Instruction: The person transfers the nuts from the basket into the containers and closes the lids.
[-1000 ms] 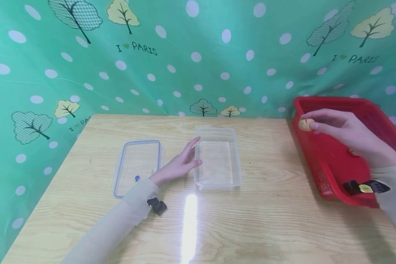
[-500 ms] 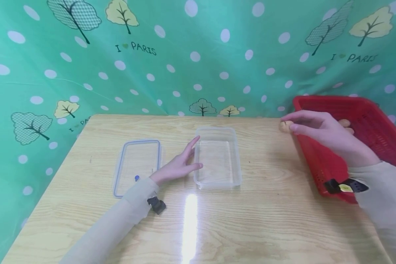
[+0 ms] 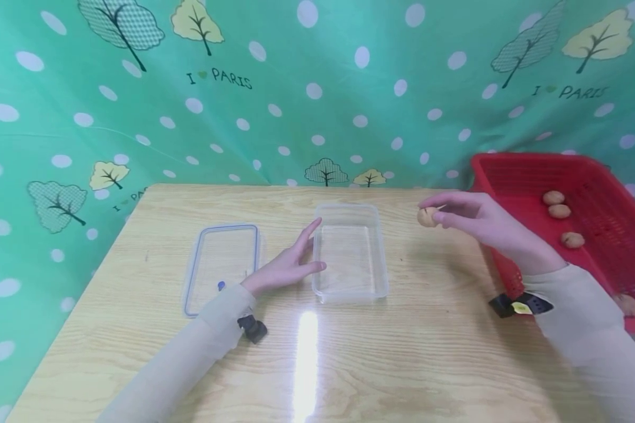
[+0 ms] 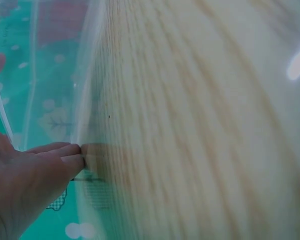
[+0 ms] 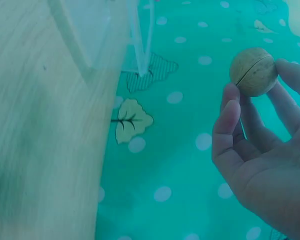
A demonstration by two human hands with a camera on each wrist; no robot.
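- Head view: the right hand [image 3: 481, 220] pinches a walnut [image 3: 427, 217] in its fingertips above the table [image 3: 402, 352], between the clear box [image 3: 351, 252] and the red basket [image 3: 608, 235] at the right edge. The left hand [image 3: 286, 267] lies flat, fingers straight, against the box's left wall; the lid [image 3: 221, 267] lies beside it.
- Left wrist view: fingertips [image 4: 72, 155] touch the smooth, thin plastic wall.
- Right wrist view: the walnut [image 5: 253, 71] looks round, hard, seamed, probably light and apt to roll; best held across the seam.

A clear lid [image 3: 221, 267] with blue rim lies on the wooden bench [image 3: 349, 364]; behind hangs a green dotted cloth [image 3: 307, 88].
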